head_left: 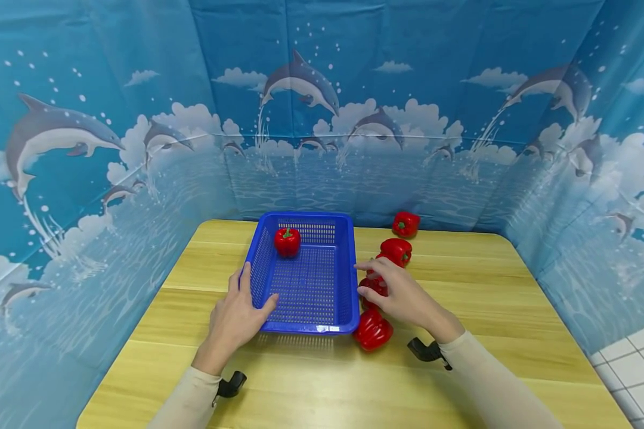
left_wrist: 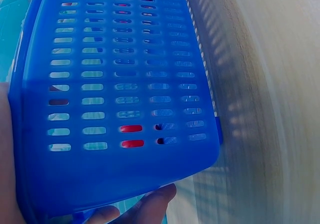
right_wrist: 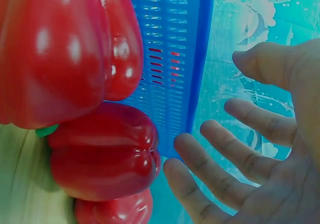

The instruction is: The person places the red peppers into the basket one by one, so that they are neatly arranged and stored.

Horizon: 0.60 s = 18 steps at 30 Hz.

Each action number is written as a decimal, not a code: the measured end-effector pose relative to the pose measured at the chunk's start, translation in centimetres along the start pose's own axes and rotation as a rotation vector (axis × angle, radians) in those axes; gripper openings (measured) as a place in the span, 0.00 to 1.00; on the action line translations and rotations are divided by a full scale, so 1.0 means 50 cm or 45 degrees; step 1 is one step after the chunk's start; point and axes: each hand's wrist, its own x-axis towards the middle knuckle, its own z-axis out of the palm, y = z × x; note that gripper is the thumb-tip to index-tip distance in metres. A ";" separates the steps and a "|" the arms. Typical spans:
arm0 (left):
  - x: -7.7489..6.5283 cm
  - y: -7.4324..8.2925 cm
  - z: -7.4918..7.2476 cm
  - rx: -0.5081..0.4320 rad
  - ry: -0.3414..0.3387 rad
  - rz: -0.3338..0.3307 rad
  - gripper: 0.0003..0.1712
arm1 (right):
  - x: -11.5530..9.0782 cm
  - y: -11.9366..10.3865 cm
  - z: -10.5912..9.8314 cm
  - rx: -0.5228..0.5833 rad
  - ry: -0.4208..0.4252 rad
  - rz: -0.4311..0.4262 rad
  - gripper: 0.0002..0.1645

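A blue plastic basket (head_left: 303, 328) with slotted walls stands on the table, with one red bell pepper (head_left: 287, 244) inside near its back left corner. My left hand (head_left: 238, 316) holds the basket at its front left corner, thumb over the rim and fingers along the outer left wall. Over the peppers beside the right wall hovers my right hand (head_left: 405, 295), fingers spread and nothing in them. Below it lie red peppers, one (head_left: 372, 329) by the front right corner and another (right_wrist: 105, 151) on its side, partly hidden from the head camera by the hand.
Farther back on the wooden table (head_left: 461, 268), a red pepper (head_left: 396, 251) lies on its side and another (head_left: 406, 224) sits near the back edge. A blue dolphin-print curtain (head_left: 354, 173) encloses the table's back and sides. White tiles (head_left: 641, 357) show at the right.
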 end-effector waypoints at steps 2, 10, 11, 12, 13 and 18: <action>0.000 0.000 0.000 0.000 0.002 0.003 0.66 | -0.004 0.000 0.000 -0.003 -0.002 -0.001 0.31; 0.000 0.000 -0.001 -0.003 -0.013 -0.002 0.67 | -0.021 0.005 0.000 -0.015 -0.019 0.010 0.31; 0.000 0.000 -0.001 -0.002 -0.017 -0.006 0.67 | -0.023 0.005 0.000 -0.012 -0.021 0.011 0.31; 0.000 0.000 -0.002 -0.004 -0.023 -0.009 0.67 | -0.025 0.006 -0.001 -0.012 -0.024 0.012 0.31; 0.000 0.000 -0.002 0.000 -0.025 -0.010 0.67 | -0.027 0.006 -0.001 -0.015 -0.026 0.015 0.31; 0.001 -0.001 -0.003 -0.012 -0.031 -0.011 0.67 | -0.036 0.007 -0.001 -0.019 -0.044 0.022 0.31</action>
